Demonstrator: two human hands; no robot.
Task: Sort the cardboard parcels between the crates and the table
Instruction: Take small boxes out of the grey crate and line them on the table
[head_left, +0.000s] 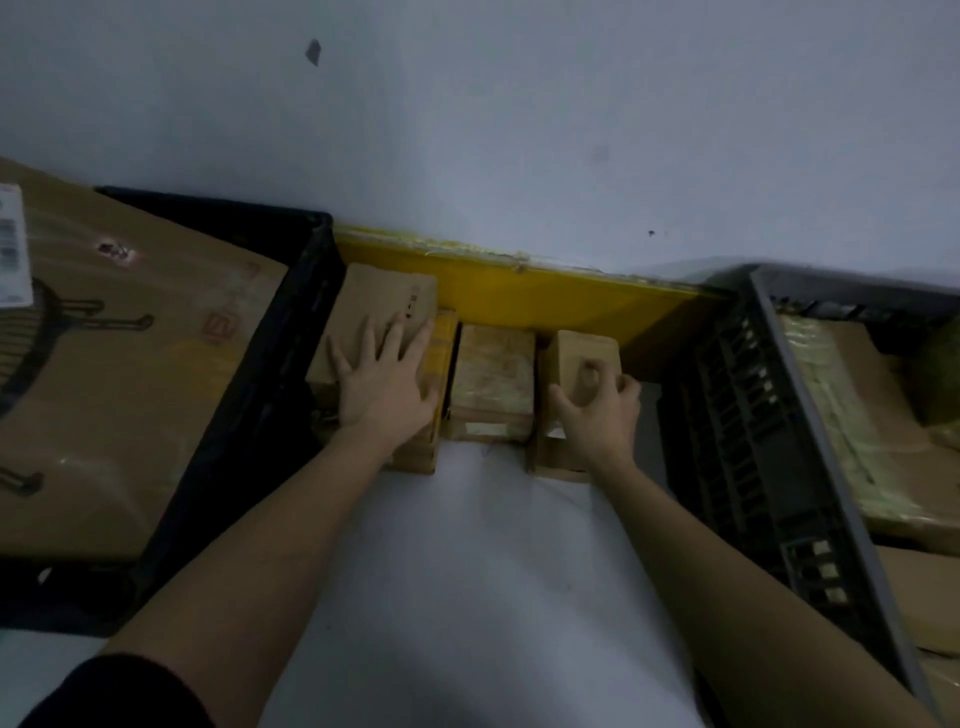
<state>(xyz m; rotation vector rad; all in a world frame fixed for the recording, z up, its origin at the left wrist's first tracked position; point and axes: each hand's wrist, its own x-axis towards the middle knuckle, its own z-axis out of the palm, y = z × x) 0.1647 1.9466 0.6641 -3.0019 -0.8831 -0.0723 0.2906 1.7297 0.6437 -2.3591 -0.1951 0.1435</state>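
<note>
Three cardboard parcels stand in a row on the white table (493, 545) against the wall. My left hand (387, 376) lies flat with spread fingers on the left parcel (379, 296), which sits on top of another box. A taped middle parcel (493, 374) stands untouched between my hands. My right hand (597, 410) grips the small right parcel (579, 353) from above, fingers curled over its near top edge. A black crate (249, 395) stands at the left and a grey crate (810, 441) at the right.
A big printed carton (119, 374) fills the black crate. The grey crate holds several taped parcels (852, 395). A yellow panel (545, 296) leans along the wall behind the row. The pale wall rises straight behind everything.
</note>
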